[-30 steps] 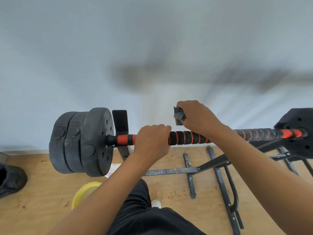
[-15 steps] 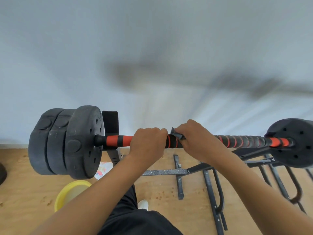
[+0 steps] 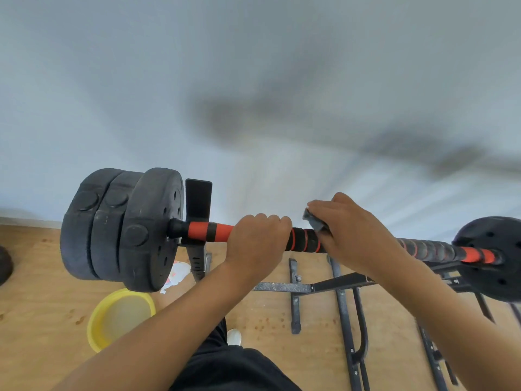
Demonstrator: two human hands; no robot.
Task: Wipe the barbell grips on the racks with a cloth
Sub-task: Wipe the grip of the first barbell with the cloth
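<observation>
A barbell rests across a black metal rack (image 3: 338, 286), its black and red ribbed grip (image 3: 304, 239) running left to right. Black weight plates (image 3: 124, 230) sit on the left end, and another plate (image 3: 490, 258) on the right end. My left hand (image 3: 258, 241) is wrapped round the grip just right of the red section. My right hand (image 3: 355, 232) holds a small dark grey cloth (image 3: 315, 222) folded over the grip and presses it on the bar, close beside my left hand.
A yellow bowl (image 3: 121, 317) stands on the wooden floor below the left plates, next to a scrap of printed paper (image 3: 176, 273). The rack's upright (image 3: 198, 204) rises behind the bar. A grey wall is right behind. A dark object (image 3: 4, 263) lies at the far left.
My right hand lifted the cloth above the bar a second ago, then came down onto the grip next to my left hand, and now sits slightly further right. My left hand kept its hold.
</observation>
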